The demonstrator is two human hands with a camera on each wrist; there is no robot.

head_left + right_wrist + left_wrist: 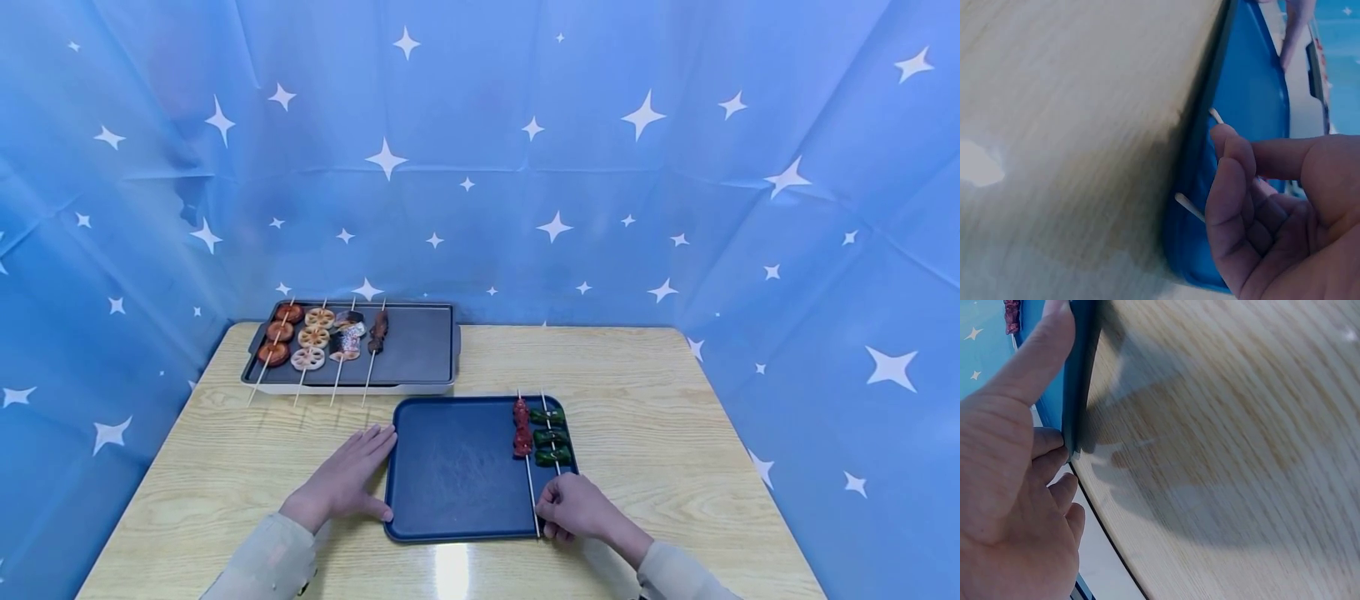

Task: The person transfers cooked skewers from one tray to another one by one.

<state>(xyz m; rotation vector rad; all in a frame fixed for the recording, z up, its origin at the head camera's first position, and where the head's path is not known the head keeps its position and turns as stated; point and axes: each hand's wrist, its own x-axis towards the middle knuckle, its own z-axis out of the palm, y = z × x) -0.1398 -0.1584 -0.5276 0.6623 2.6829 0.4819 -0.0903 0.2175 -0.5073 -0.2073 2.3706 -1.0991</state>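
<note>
A blue tray lies on the table, with a red skewer and a green skewer side by side on its right part. My right hand is at the tray's lower right, thumb and forefinger pinching the red skewer's stick near its lower end. The green skewer's stick runs beneath that hand; its end shows in the right wrist view. With fingers straight and thumb spread, my left hand rests against the tray's left edge.
Behind the tray at the left stands a dark grill plate on a white base. It holds several skewers: round brown slices, lotus slices, fish-like pieces and brown meat. A blue star-patterned curtain surrounds the wooden table.
</note>
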